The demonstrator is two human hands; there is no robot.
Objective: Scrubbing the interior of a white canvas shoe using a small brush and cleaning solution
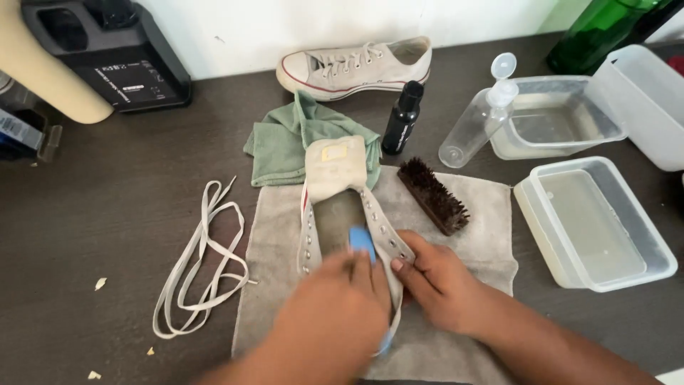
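A second sneaker (356, 65), a green cloth (285, 142), a black bottle (402, 117), a loose lace (199, 264) and two plastic tubs (634, 264) sat nearby.

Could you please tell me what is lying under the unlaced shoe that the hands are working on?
A grey towel lies under the unlaced shoe, with a green cloth beneath its tongue end. The hands cover its heel end.

Brush (433, 196) close beside hands (385, 299).
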